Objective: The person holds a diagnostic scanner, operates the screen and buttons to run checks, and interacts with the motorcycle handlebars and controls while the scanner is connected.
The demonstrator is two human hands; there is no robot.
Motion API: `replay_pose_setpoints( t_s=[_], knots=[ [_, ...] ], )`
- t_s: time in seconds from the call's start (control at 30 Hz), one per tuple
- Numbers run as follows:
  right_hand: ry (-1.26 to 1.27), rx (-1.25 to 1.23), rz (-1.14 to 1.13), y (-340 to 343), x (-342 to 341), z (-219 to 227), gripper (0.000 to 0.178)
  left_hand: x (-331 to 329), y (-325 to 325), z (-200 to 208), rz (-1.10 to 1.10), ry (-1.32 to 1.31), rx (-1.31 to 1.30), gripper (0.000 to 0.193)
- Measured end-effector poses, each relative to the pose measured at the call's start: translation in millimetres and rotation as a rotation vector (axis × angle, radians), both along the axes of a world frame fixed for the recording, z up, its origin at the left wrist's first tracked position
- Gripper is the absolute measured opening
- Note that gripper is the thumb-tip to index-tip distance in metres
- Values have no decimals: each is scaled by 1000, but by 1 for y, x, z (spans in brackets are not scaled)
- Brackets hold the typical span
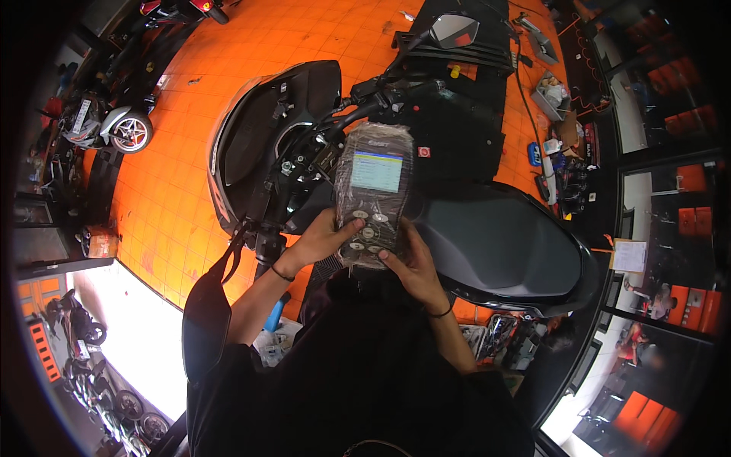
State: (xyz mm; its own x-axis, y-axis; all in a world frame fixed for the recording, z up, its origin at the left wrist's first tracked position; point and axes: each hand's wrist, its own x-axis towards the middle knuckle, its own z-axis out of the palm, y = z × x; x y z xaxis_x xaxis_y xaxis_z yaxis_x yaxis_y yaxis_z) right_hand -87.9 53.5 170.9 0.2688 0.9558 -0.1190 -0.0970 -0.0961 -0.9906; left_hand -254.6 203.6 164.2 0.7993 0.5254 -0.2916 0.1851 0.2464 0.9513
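Observation:
Between my two hands is a handheld diagnostic scanner [375, 198], dark and wrapped in clear plastic, with a lit screen above a group of round buttons. My left hand [326, 238] grips its lower left side, the thumb lying on a button. Around the lower right edge wraps my right hand [414, 265], its thumb near the bottom buttons. The fingers behind the scanner are mostly hidden. Beneath and beyond it stands a scooter, its dark seat [506, 240] to the right and its handlebar [324, 148] with the front panels partly taken off to the left.
A scooter mirror [205, 327] rises beside my left forearm; another mirror [454, 31] is at the far side. Tool trays [499, 335] lie below the seat. A grey bin [552, 95] and bottles line the right wall. Other motorbikes [114, 126] stand left on the orange tiled floor [179, 198].

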Motion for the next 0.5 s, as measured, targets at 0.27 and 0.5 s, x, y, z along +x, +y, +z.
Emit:
replay_pose_setpoints(
  t_s=[0.27,0.5],
  knots=[
    [-357,30,-39,89,112,-39,49,-4,16,-3,134,60,213,36],
    [-1417,313,195,238,213,-51,90,-3,19,2,321,-27,125,36]
  ],
)
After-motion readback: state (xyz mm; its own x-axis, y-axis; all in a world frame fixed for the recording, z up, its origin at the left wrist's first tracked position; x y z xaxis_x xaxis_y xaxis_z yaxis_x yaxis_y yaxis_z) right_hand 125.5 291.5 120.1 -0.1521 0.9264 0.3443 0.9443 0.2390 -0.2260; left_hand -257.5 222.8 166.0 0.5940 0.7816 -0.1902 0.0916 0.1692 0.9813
